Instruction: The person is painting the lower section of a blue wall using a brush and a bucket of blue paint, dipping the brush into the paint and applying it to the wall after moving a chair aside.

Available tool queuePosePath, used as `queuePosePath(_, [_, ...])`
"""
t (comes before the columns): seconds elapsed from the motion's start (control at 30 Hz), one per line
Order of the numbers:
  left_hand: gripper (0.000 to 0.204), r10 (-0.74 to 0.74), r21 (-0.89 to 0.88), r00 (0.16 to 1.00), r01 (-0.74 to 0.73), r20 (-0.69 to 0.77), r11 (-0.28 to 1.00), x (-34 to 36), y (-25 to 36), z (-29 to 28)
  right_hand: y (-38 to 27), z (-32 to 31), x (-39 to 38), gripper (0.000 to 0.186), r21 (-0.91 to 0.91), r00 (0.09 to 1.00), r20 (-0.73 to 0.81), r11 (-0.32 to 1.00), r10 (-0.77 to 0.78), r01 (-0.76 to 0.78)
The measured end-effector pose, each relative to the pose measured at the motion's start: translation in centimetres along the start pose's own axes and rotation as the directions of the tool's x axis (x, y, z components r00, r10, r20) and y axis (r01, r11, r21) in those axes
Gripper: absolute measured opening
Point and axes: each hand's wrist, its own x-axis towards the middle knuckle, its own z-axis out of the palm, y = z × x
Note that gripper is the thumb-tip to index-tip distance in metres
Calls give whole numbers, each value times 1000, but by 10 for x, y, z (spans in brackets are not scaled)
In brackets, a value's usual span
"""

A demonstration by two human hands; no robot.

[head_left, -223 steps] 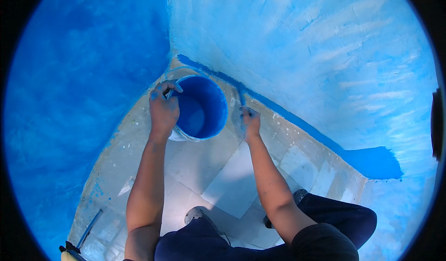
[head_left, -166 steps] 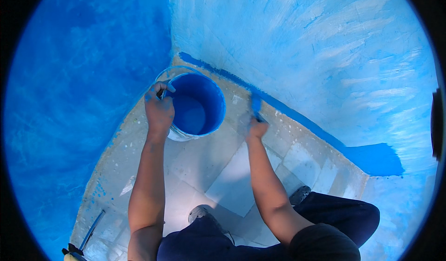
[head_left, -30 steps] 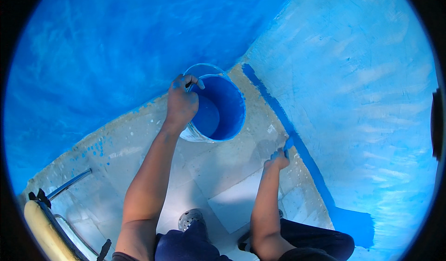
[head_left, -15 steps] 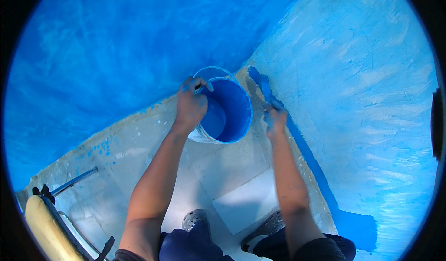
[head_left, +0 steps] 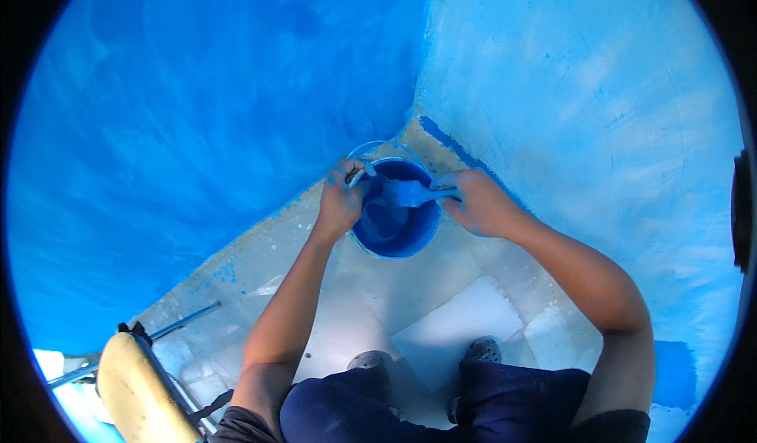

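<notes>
A paint bucket [head_left: 430, 234] with blue paint inside stands near the corner between two walls. Its wire handle arcs up behind the far rim. My left hand [head_left: 342, 196] is closed on the bucket's left rim. In my right hand [head_left: 482, 201] is a paintbrush [head_left: 412, 194], gripped by its handle at the right side of the bucket. The blue-coated brush head points left, over the bucket's opening.
The left wall [head_left: 236, 88] is deep blue; the right wall [head_left: 583, 112] is paler, with a dark blue strip along its foot. A yellow padded seat [head_left: 138, 388] with metal legs stands lower left. My feet in clogs rest on the paint-spotted floor [head_left: 339, 317].
My right hand has brought the paintbrush from the foot of the right wall to over the bucket. My left hand stays on the rim, and the view has shifted.
</notes>
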Motion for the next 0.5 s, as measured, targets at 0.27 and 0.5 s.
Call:
queuePosePath(0.27, [68, -127, -16, 966, 134, 225, 991, -18, 26, 1, 18, 83, 22, 23, 270, 953, -234, 954, 194, -129])
queuePosePath(0.5, [66, -143, 53, 946, 133, 290, 990, -29, 38, 12, 7, 118, 12, 29, 331, 925, -245, 922, 290, -202])
